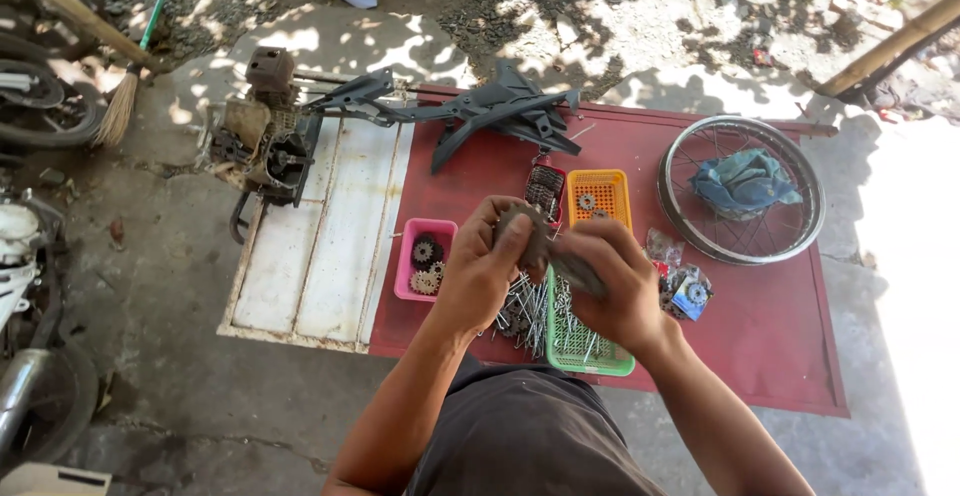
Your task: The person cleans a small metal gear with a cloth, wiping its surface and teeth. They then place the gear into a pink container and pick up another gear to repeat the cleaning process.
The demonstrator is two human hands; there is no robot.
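Both my hands meet over the red board (760,306). My left hand (480,271) and my right hand (615,286) together grip a dark grey metal part (545,246), a round hub-like piece with a stem; fingers hide most of it. Under my hands lies a heap of loose metal spokes (525,311), partly inside a green basket (585,351). A pink tray (408,256) with several gear sprockets sits just left of my left hand. An orange basket (600,196) with small parts stands behind.
A spoked wheel rim (690,226) with a blue rag (745,181) inside lies at the right. Black plastic frame pieces (500,111) and an engine block (265,141) sit at the back. A white panel (320,246), a broom (125,96) and motorcycle parts (30,256) are left.
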